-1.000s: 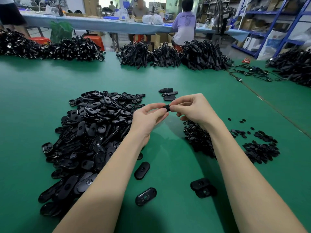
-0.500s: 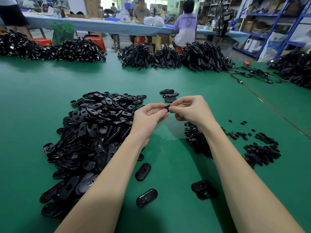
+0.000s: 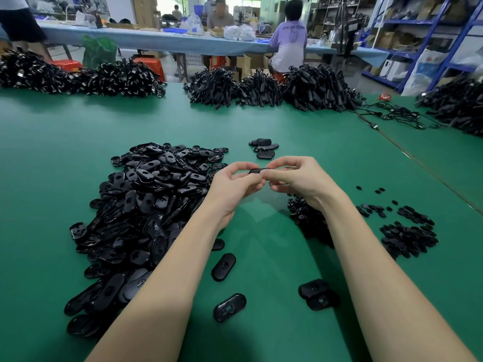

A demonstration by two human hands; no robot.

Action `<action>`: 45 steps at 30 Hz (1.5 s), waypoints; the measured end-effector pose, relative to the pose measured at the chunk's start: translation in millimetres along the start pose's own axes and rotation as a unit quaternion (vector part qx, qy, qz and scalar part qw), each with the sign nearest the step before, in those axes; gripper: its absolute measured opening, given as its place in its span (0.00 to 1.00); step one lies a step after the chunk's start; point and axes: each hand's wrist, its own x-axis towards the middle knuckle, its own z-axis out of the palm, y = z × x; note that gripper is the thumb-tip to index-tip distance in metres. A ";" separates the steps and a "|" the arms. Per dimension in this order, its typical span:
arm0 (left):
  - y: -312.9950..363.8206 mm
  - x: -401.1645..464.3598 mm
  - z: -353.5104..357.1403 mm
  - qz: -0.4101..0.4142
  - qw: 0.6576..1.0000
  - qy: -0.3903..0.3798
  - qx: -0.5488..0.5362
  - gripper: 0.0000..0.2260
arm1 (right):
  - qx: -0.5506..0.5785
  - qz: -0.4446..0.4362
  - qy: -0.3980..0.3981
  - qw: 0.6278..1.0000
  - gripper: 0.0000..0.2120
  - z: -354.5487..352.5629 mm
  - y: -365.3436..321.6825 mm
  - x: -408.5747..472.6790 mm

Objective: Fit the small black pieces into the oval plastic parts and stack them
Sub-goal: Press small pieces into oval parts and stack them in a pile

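Over the green desk point(image 3: 52, 152), both hands, left point(image 3: 235, 186) and right point(image 3: 300, 178), have a pinching grip on one oval part point(image 3: 257, 170).

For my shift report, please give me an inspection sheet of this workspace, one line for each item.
Surface: green table, flat.
Job's things: big pile of oval parts at left; small black pieces at right; small stack beyond the hands.
Clutter: loose ovals near the forearms.
Hands: left hand and right hand both pinch one held oval part.
Cables: black cable, far right; bundle heaps behind.
Surroundings: seated workers, blue shelving.
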 end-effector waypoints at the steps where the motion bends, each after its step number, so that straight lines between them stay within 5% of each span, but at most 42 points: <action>1: 0.9 -0.2 -1.1 -0.006 1.000 0.000 -0.011 0.08 | 0.001 0.001 -0.005 1.000 0.11 0.3 -0.6 -0.1; 16: -0.4 -0.2 -3.8 0.009 0.999 0.030 0.037 0.05 | -0.049 -0.006 -0.010 0.999 0.04 3.0 -5.0 -3.9; 45: -6.7 -0.7 -4.9 0.025 0.993 0.041 0.111 0.06 | -0.084 -0.023 0.022 0.996 0.05 9.3 11.2 -0.9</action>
